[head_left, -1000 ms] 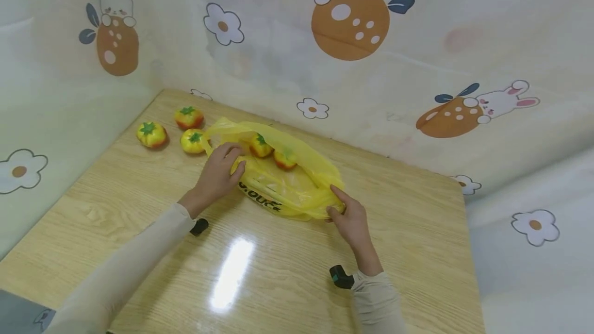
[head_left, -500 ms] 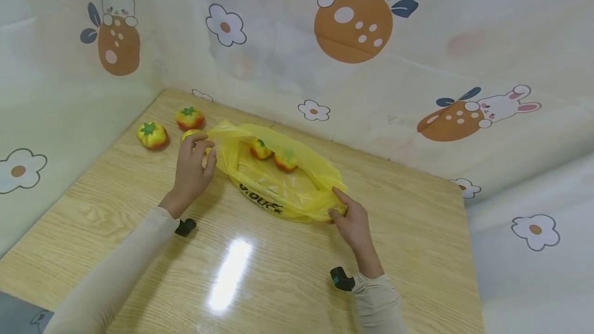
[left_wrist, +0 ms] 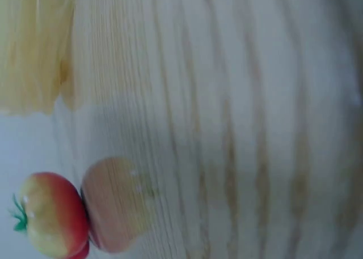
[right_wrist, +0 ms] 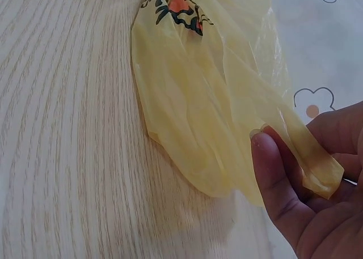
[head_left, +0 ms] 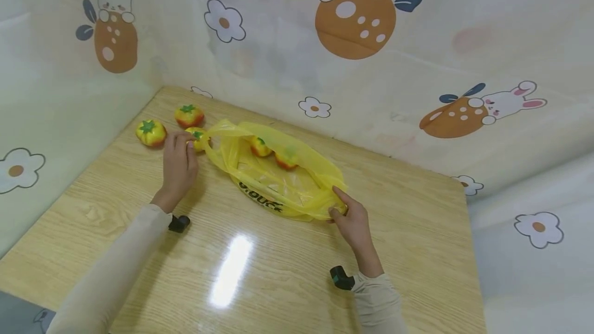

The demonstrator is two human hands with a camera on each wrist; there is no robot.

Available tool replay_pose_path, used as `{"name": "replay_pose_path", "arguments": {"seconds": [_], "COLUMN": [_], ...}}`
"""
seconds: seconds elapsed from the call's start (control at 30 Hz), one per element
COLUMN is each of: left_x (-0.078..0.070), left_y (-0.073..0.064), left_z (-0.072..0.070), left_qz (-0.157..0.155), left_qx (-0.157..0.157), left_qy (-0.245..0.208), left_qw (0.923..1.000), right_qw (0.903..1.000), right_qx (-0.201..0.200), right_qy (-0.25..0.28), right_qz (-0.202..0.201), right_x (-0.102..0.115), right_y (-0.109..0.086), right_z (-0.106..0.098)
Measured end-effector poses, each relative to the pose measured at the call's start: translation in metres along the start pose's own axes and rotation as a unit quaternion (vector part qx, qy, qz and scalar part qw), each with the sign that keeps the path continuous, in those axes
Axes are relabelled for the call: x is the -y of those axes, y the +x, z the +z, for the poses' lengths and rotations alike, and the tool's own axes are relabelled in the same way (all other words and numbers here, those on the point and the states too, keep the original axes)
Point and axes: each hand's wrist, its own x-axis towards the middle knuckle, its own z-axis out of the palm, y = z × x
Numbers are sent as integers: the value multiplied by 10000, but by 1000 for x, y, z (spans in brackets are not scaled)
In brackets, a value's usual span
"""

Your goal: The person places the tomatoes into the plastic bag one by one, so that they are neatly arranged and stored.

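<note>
A yellow plastic bag (head_left: 269,189) with dark lettering lies with its mouth open on the table. My right hand (head_left: 352,223) pinches its right edge; in the right wrist view the thumb (right_wrist: 272,174) lies against the bag's gathered film. Inside the bag are two red-and-yellow tomato-like fruits (head_left: 261,146) with green tops. My left hand (head_left: 178,166) is left of the bag, its fingers at the near left side of another such fruit (head_left: 197,140) by the bag's handle. Whether they touch it is unclear. The left wrist view shows one fruit (left_wrist: 54,213) but no hand.
Two more tomato-like fruits, one at the far left (head_left: 151,133) and one behind (head_left: 189,116), stand near the table's corner. Patterned cloth (head_left: 269,55) hangs along the back and sides of the wooden table (head_left: 278,272).
My left hand has let go of the bag's left side and moved left to the fruit beside it. The right hand keeps its pinch on the bag.
</note>
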Motion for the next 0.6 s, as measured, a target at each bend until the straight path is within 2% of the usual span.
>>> {"name": "replay_pose_path", "arguments": {"seconds": [0.23, 0.6], "left_x": [14, 30], "left_y": [6, 15], "left_z": [3, 10], "left_qz": [-169, -549], "left_qx": [57, 943], "left_qy": [301, 472], "left_qw": [9994, 9929], "right_qw": [10000, 9996], "right_qx": [-18, -214], "right_qy": [-26, 83], "right_qz": [47, -182], "right_x": [-1, 0], "right_y": [1, 0], "right_z": [0, -1]}}
